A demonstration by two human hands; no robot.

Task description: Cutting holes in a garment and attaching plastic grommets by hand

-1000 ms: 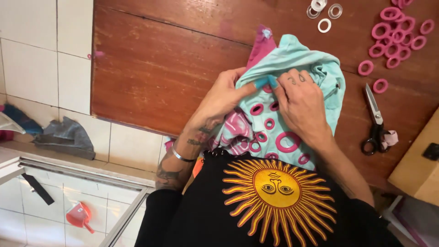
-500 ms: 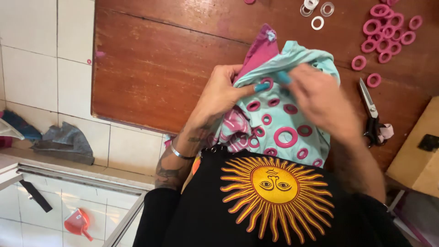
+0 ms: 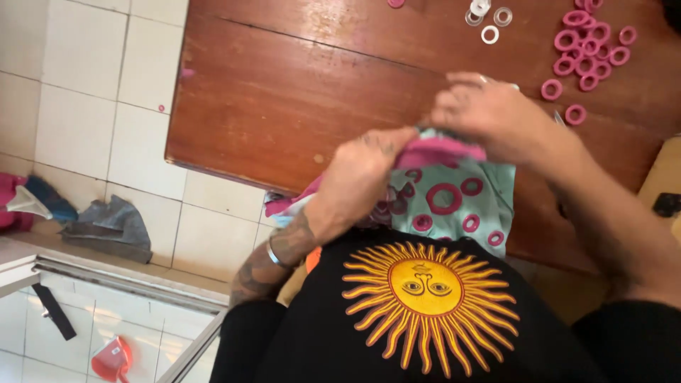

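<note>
On the tiled floor at far left lies a crumpled grey cloth (image 3: 106,227), well apart from the work. The wooden worktop (image 3: 284,106) fills the middle of the view, and the fabric hangs over its near edge against the person's black shirt.

The left hand (image 3: 362,177) is closed in a pinch on the pink edge of the teal fabric with pink rings (image 3: 454,202), thumb and fingers gripping the fold just above the bunched part. The right hand (image 3: 489,113) is curled over the upper edge of the same fabric, fingers bent down onto it; how tightly it grips I cannot tell, as motion blurs it.

To handle this step well, I judge both hands should keep the layers pinched together and the edge taut between them, so the pink lining does not slip out of line.

At upper right, a scatter of pink rings (image 3: 585,50) and a few white rings (image 3: 489,18) lie on the worktop, near the right hand but apart from it.
</note>
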